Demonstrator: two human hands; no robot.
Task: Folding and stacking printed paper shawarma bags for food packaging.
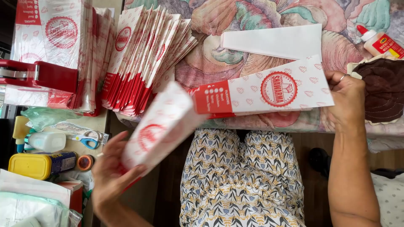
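The left hand sits low at the left, palm turned up, fingers curled closed in a grip, slightly blurred. The right hand is raised further out at the right, fingers pinched shut, a ring on one finger, its bare forearm running straight back toward the body.

Blurred printed bag tilted; flat printed sleeve level.

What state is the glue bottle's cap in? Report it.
Shut: the glue bottle lies tipped on the cloth with its red cap on.
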